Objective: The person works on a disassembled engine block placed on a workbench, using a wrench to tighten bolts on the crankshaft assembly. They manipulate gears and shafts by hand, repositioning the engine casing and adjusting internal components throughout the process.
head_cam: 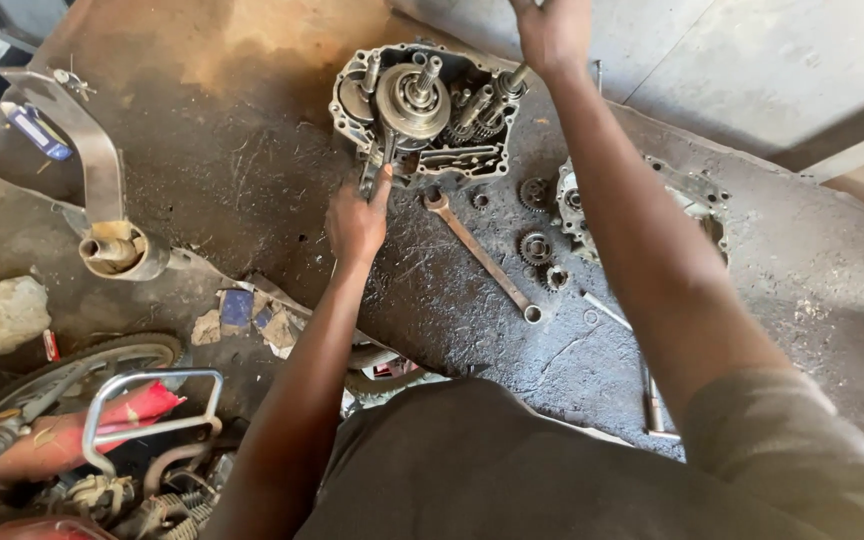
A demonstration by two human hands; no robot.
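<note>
Head view: open engine case (430,110) lying on the dark, oily bench (252,170), gears and shafts exposed. Left hand (357,222) grips its near edge; right hand (552,32) reaches past its far corner, grip cut off by the frame. Spanner (480,256) and loose gears (535,246) lie just beside the case.

I'm looking down at a motorbike repair workshop, pretty rough one. Greasy, scratched dark workbench (252,190) w/ an opened engine case (422,110), loose gears (535,245) and a long wrench (480,255) lying on it. Motorcycle parts, incl. a tyre (82,365), sit on the floor below.
</note>
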